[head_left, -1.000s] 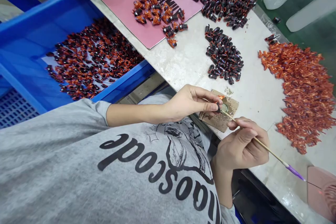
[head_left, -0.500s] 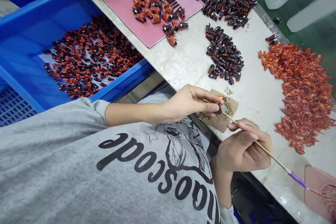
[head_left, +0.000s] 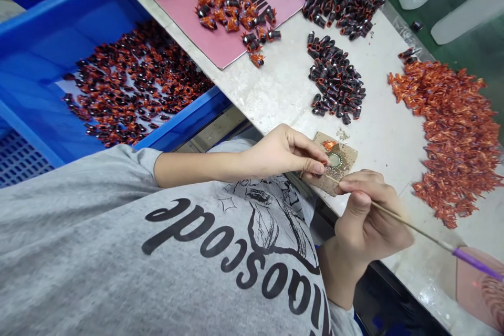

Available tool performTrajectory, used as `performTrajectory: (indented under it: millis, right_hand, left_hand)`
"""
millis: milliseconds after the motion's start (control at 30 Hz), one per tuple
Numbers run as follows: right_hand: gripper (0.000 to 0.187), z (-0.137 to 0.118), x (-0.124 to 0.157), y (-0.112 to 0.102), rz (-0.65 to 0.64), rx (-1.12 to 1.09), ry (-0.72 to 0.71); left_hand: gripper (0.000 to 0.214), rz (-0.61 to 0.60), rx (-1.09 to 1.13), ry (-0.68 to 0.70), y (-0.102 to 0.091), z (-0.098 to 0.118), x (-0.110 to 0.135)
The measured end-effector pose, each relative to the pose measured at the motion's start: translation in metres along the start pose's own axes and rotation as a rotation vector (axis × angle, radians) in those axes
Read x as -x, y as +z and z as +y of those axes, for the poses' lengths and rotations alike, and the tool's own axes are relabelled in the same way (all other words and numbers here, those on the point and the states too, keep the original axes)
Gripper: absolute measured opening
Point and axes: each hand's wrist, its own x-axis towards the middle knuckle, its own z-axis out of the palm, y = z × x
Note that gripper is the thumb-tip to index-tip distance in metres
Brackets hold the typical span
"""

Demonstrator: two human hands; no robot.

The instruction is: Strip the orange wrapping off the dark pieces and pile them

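Observation:
My left hand (head_left: 289,155) is closed in a pinch over the cardboard piece (head_left: 346,149). In its fingertips is a small dark piece, now almost wholly hidden by the fingers. My right hand (head_left: 374,212) grips a thin wooden stick (head_left: 409,224) with a purple section toward its far end. The stick's near end points at my left fingertips; whether it touches the dark piece I cannot tell. On the cardboard lie a round bottle cap (head_left: 334,160) with pale contents and an orange smear or scrap (head_left: 328,144).
Black tubular pieces form two heaps (head_left: 338,79) beyond the cardboard. Orange spiky pieces (head_left: 459,142) are piled at the right. Joined orange-black pieces lie on a pink sheet (head_left: 220,52) and in a blue bin (head_left: 47,37) left of the table. A pinkish pad (head_left: 466,278) sits lower right.
My right hand has shifted slightly right and the stick with it. My left fingertips have drawn back a little left, hiding the dark piece and uncovering the orange spot on the cardboard.

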Motion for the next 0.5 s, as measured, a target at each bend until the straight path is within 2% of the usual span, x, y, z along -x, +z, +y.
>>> performTrajectory:
  millis: [233,333,500]
  right_hand:
    - [0.026,0.002,-0.005,0.01,0.298,-0.103,0.024]
    - [0.025,0.004,-0.002,0.013,0.318,-0.144,0.02]
    - [0.025,0.004,-0.001,0.011,0.273,-0.115,0.029]
  left_hand:
    - [0.024,-0.089,0.066,0.004,0.0,0.001,-0.001]
    - [0.024,-0.1,0.073,0.001,0.001,0.001,-0.001]
    - [0.023,-0.101,0.08,-0.03,0.003,0.001,-0.002]
